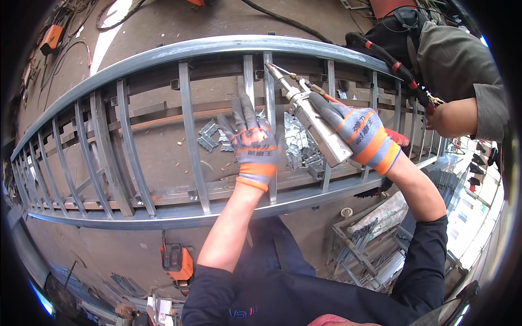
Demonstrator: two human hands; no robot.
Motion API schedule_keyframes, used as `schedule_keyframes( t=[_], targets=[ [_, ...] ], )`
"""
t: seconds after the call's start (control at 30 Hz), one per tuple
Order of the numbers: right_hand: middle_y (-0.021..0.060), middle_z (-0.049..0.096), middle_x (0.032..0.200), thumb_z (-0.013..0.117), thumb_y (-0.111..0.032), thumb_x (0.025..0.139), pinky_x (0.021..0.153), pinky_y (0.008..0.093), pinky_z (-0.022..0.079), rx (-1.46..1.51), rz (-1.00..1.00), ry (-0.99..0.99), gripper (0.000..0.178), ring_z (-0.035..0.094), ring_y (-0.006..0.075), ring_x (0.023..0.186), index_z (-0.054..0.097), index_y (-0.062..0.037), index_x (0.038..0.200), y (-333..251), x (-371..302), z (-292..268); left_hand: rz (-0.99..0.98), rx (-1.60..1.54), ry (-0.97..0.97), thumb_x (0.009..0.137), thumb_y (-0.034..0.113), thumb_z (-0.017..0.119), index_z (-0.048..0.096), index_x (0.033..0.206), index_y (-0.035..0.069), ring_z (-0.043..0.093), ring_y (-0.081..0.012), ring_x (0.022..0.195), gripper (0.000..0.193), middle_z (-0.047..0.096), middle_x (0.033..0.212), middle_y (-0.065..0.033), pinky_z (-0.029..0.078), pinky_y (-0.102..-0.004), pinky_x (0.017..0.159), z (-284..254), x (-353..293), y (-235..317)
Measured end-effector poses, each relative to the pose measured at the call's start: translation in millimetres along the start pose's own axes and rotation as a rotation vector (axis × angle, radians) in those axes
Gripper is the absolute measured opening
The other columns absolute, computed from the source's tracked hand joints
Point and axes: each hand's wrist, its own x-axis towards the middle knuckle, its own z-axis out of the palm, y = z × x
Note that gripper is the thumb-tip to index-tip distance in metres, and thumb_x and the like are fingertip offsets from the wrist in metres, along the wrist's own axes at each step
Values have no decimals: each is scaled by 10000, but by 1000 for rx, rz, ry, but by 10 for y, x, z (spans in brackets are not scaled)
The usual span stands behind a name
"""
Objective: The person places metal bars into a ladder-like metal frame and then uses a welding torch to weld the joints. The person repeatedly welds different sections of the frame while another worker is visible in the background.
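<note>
A long ladder-like frame of shiny metal tube (217, 44) spans the view, with several crossbars between its rails. My left hand (253, 142), in a grey and orange work glove, lies over the frame beside a crossbar (269, 87), its fingers stretched and holding nothing. The same kind of glove covers my right hand (363, 130), which is wrapped round a silver welding gun (315, 120). The gun's pointed nozzle tilts up and left, its tip close to the crossbar near the far rail; contact cannot be made out.
Small bent metal brackets (296, 138) are piled below the crossbars. At right, another person's forearm (454, 118) reaches in near a thick black hose (399, 70). An orange and black machine (176, 263) stands at lower left, a metal rack (359, 252) at lower right.
</note>
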Motion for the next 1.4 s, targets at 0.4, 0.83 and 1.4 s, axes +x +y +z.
schedule_keyframes(
  t=[0.4, 0.83, 1.4],
  targets=[
    [199, 689, 1130, 821, -143, 675, 696, 444, 592, -16, 47, 8, 667, 726, 363, 850, 617, -51, 1304, 103, 69, 56, -36, -34, 175, 971, 158, 566, 220, 1667, -42, 295, -318, 1599, 803, 305, 1730, -168, 113, -666, 1280, 368, 102, -92],
    [207, 673, 1054, 816, -135, 685, 670, 453, 589, -49, 36, 6, 638, 728, 370, 828, 621, -38, 1286, 149, 114, 104, 18, -173, 193, 874, 192, 690, 282, 1602, -121, 320, -428, 1559, 891, 272, 1701, -284, 109, -693, 1270, 195, 78, -40],
    [183, 679, 941, 797, -113, 706, 671, 473, 568, -41, 38, 31, 504, 723, 363, 826, 655, -50, 1186, 145, 110, 112, 53, -38, 73, 822, 304, 774, 696, 1191, -45, 288, -458, 1563, 514, 249, 1709, -274, 145, -712, 1256, 148, 69, -58]
  ],
)
